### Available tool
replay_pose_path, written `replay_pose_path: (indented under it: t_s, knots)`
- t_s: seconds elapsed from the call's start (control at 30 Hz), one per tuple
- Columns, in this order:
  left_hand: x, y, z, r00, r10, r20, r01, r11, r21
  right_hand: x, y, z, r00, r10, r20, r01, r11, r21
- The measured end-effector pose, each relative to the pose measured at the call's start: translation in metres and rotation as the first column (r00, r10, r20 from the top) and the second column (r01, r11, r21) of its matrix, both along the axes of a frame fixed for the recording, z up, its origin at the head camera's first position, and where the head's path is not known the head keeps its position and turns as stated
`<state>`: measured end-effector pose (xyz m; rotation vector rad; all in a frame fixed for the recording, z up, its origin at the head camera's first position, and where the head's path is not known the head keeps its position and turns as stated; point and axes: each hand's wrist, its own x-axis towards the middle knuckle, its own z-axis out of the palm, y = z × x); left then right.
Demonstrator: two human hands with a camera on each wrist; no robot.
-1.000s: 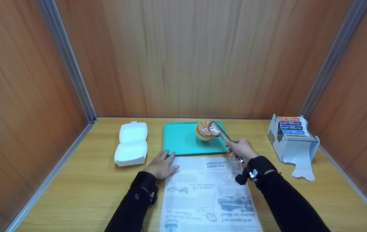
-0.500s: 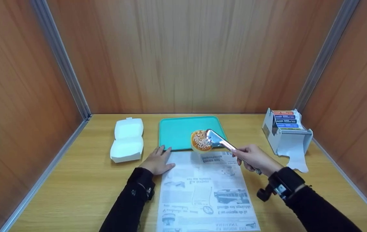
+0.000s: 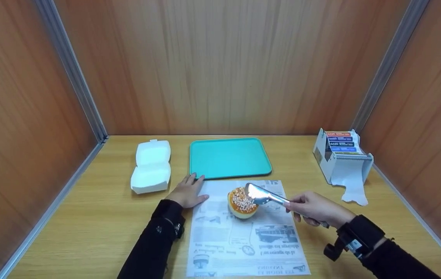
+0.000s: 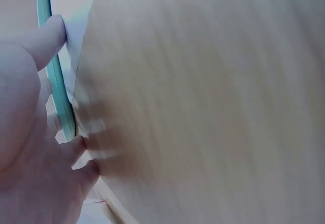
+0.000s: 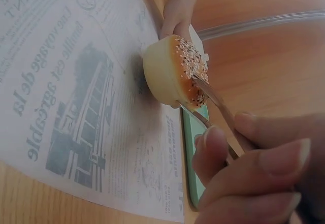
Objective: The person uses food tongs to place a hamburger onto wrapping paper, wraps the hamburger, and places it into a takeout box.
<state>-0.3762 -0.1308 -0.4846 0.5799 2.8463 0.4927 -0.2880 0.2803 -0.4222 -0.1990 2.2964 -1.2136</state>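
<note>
My right hand grips metal tongs, whose tips pinch a round bun topped with pale and dark seeds. In the right wrist view the bun hangs tilted over the printed paper, one tong arm on its seeded top and the other at its side. The newspaper-print sheet lies flat on the table under it. My left hand rests with spread fingers at the sheet's upper left corner, fingertips at the front edge of the turquoise tray.
An open white foam box stands to the left. At the back right is a white dispenser with coloured boxes and a paper strip hanging from its front. Wooden panels enclose the table at the back and sides.
My right hand has carried the bun in the tongs from over the tray toward me, to above the middle of the printed sheet. My left hand has stayed in place.
</note>
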Motion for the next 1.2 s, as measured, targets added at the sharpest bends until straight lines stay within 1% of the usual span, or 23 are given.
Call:
replay_pose_path:
  t_s: [0.13, 0.17, 0.3, 0.43, 0.63, 0.9, 1.07, 1.2]
  knots:
    - [0.000, 0.001, 0.000, 1.000, 0.003, -0.006, -0.003, 1.000, -0.009, 0.004, 0.002, -0.004, 1.000, 0.027, 0.000, -0.027, 0.999, -0.022]
    - [0.003, 0.002, 0.004, 1.000, 0.009, 0.004, -0.009, 1.000, -0.016, 0.005, 0.002, -0.005, 0.999, 0.032, 0.001, -0.032, 0.999, -0.032]
    - [0.001, 0.001, 0.000, 1.000, 0.017, 0.008, -0.017, 0.999, -0.032, 0.006, 0.003, -0.006, 0.999, 0.044, 0.014, -0.044, 0.997, -0.059]
    - [-0.001, 0.001, -0.002, 1.000, 0.020, 0.007, -0.020, 0.999, -0.028, 0.006, 0.004, -0.006, 0.999, 0.043, 0.026, -0.041, 0.998, -0.050]
    - [0.001, 0.001, 0.002, 1.000, 0.017, 0.005, -0.017, 1.000, -0.015, 0.008, 0.004, -0.008, 0.999, 0.032, 0.030, -0.031, 0.999, -0.029]
    - [0.003, 0.001, 0.002, 1.000, 0.011, -0.004, -0.011, 1.000, 0.003, 0.011, 0.006, -0.009, 0.998, 0.057, 0.021, -0.056, 0.998, -0.037]
    - [0.003, 0.001, 0.002, 1.000, 0.011, -0.007, -0.011, 1.000, 0.003, 0.011, 0.007, -0.007, 0.997, 0.064, 0.032, -0.063, 0.998, -0.026]
    - [0.002, 0.001, 0.001, 1.000, 0.007, -0.007, -0.007, 1.000, 0.002, 0.013, 0.005, -0.007, 0.998, 0.064, 0.019, -0.063, 0.998, -0.030]
